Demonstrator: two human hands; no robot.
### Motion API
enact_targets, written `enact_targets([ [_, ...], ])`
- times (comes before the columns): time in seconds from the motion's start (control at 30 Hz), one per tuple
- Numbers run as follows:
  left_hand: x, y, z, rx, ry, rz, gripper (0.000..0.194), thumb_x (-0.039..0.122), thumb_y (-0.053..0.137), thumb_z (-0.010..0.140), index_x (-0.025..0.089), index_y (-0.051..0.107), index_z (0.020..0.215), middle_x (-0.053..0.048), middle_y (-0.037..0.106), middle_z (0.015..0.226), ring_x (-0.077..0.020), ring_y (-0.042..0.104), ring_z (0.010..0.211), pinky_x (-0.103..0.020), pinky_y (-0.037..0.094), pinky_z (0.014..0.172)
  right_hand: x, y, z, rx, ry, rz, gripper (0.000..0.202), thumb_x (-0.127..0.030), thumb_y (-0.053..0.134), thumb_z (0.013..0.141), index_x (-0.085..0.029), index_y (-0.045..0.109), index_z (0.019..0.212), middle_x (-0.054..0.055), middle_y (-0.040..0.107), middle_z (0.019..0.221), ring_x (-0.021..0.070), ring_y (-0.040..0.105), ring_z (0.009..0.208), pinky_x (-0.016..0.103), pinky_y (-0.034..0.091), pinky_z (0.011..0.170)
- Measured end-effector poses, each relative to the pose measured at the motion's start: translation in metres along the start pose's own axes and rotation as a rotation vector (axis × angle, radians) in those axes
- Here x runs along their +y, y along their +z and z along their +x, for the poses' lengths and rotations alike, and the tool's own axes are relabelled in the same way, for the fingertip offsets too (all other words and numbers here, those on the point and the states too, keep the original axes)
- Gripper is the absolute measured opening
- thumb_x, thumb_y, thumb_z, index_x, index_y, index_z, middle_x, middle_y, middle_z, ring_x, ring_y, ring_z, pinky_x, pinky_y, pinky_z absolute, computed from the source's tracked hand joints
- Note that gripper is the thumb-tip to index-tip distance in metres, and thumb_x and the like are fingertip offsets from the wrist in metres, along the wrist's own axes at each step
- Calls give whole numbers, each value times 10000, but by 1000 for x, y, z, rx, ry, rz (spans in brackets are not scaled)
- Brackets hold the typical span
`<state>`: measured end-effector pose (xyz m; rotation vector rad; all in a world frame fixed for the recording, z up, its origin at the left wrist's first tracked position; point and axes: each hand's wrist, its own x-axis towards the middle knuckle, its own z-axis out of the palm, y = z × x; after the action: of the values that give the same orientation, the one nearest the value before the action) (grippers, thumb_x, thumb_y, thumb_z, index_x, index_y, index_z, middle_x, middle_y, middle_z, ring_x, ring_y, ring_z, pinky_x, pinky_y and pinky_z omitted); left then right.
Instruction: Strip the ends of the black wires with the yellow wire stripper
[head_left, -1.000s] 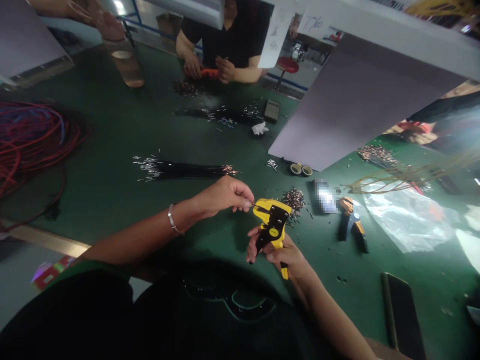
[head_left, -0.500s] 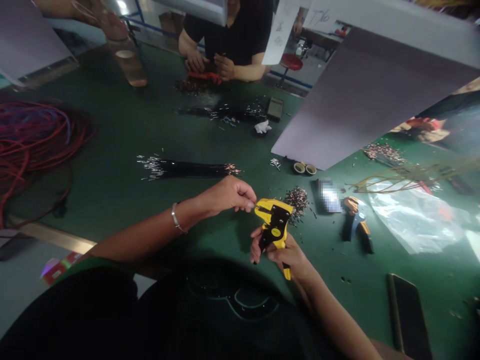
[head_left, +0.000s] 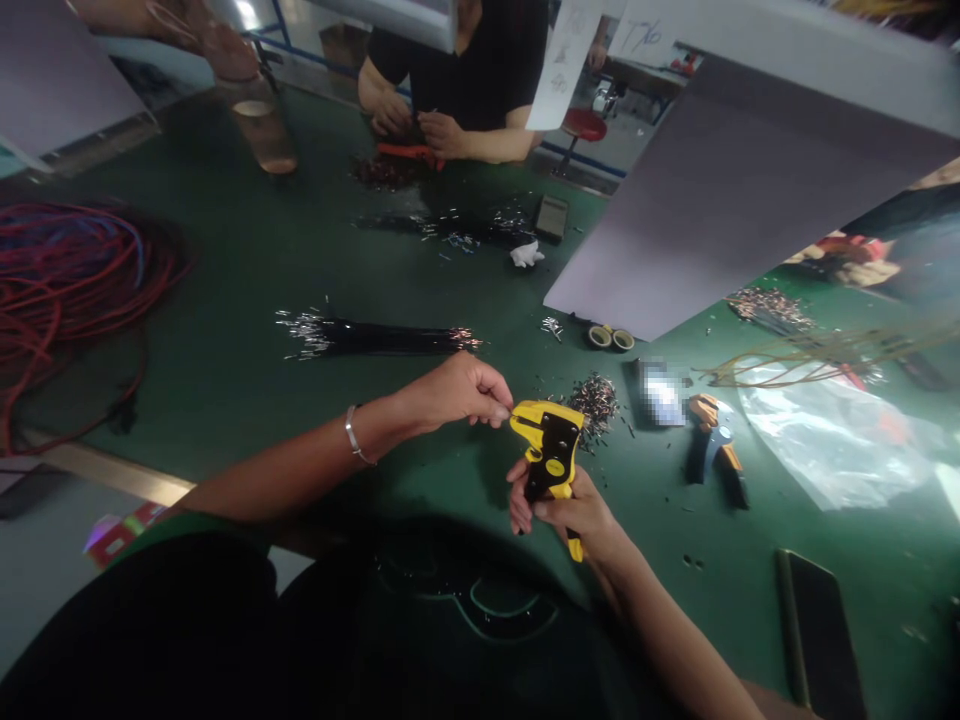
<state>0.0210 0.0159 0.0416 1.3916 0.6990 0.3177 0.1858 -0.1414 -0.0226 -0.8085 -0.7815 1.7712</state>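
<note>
In my right hand [head_left: 574, 510] is a yellow and black wire stripper [head_left: 553, 440], its jaws facing left and its handles squeezed together by my fingers. My left hand [head_left: 469, 390] is closed in a pinch right at those jaws, on what looks like a thin wire, mostly hidden by the fingers. Just beyond the left hand lies a bundle of black wires [head_left: 390, 337], with silvery ends at the left and bare copper ends at the right. Behind the stripper's head is a pile of small cut-off scraps [head_left: 596, 405].
To the right lie another stripper [head_left: 715, 450], a clear plastic bag [head_left: 832, 430] and a phone [head_left: 821, 630]. Two tape rolls [head_left: 611, 338] sit by a grey panel [head_left: 712, 200]. Red cable coils [head_left: 67, 290] are at the left. Across the table a co-worker's hands [head_left: 442, 135] work.
My right fingers have drawn in, bringing the stripper's handles closer together. My left hand stays pinched at the jaws. The co-worker's hands have shifted slightly.
</note>
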Motion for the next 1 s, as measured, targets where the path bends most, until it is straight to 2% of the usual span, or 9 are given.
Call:
enact_targets([
  [0.47, 0, 0, 1, -5, -10, 36, 79, 145, 644, 605, 123, 679, 672, 5, 625, 539, -78, 531, 505, -201, 367, 473, 0, 1, -1, 51, 26, -22, 144, -151, 712, 645, -129, 617, 752, -10, 569, 564, 107, 485, 431, 286, 448, 440],
  [1.0, -1, -6, 4, 17, 14, 36, 129, 138, 641, 628, 117, 691, 745, -23, 650, 601, -103, 574, 581, -213, 394, 504, 4, 1, -2, 99, 13, 45, 146, -120, 699, 635, -143, 590, 729, -18, 562, 561, 94, 463, 408, 258, 409, 395],
])
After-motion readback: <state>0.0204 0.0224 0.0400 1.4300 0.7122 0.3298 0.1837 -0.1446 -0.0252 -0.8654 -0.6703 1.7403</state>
